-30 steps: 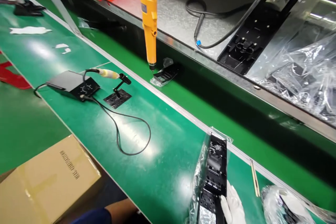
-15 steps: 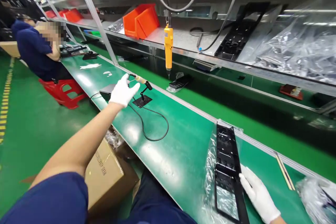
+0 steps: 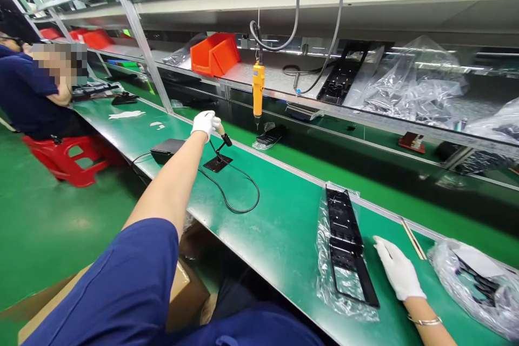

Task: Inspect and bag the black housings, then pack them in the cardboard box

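My left hand (image 3: pixel 205 123), in a white glove, has its fingers closed on the pale handle of what looks like a soldering iron (image 3: pixel 220 129). The tool's far end rests in a black stand (image 3: pixel 218 162) on the green bench. My gloved right hand (image 3: pixel 399 270) lies flat with fingers stretched out, holding nothing. Just left of it, and apart from it, is a black slotted frame (image 3: pixel 344 235) on a clear plastic bag (image 3: pixel 324 270).
A black box (image 3: pixel 166 150) and a looping cable (image 3: pixel 256 194) are near the stand. A yellow electric screwdriver (image 3: pixel 258 89) hangs overhead. Tweezers (image 3: pixel 413 239) and bagged black parts (image 3: pixel 478 286) lie right. An orange bin (image 3: pixel 214 55) sits on the shelf; a co-worker (image 3: pixel 32 92) sits far left.
My left hand has moved onto the soldering iron's handle and closed. My right hand has come away from the black frame, to its right. The view has shifted.
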The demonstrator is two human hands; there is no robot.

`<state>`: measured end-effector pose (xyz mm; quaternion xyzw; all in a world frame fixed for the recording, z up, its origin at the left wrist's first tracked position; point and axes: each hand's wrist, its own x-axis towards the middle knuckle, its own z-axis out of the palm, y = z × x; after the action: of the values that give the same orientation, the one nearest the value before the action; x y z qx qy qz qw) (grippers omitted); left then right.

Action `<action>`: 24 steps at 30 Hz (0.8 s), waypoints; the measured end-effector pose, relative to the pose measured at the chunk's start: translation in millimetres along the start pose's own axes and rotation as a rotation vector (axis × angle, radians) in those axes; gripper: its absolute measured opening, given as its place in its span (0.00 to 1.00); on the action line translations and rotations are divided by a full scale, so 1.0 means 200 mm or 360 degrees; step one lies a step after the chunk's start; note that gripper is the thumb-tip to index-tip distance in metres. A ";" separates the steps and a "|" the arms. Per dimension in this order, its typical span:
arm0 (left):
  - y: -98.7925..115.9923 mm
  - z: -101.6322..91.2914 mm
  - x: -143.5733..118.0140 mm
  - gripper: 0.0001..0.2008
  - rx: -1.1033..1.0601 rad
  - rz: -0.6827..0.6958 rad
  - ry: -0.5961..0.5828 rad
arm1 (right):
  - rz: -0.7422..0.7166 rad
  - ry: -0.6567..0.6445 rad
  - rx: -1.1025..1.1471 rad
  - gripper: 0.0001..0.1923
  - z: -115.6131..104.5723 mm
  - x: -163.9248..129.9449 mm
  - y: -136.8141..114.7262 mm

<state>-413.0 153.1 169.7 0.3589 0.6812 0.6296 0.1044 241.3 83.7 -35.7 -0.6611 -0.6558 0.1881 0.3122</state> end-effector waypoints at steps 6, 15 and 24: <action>0.17 -0.09 -0.14 0.12 -0.0210 0.0243 -0.0006 | -0.0093 0.0358 0.0226 0.26 -0.22 -0.01 -0.49; 0.45 0.05 -1.12 0.11 -0.0388 0.1080 -0.0634 | -0.1611 -0.0006 -0.0004 0.28 -0.08 -0.02 -1.66; 0.58 0.35 -1.47 0.19 0.0116 0.1445 -0.0725 | -0.1347 0.0187 -0.0106 0.08 -0.17 0.10 -1.60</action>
<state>-117.2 20.3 174.4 0.7502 0.4380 0.4931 -0.0464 25.2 79.3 202.5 -0.3532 -0.8561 -0.0157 0.3770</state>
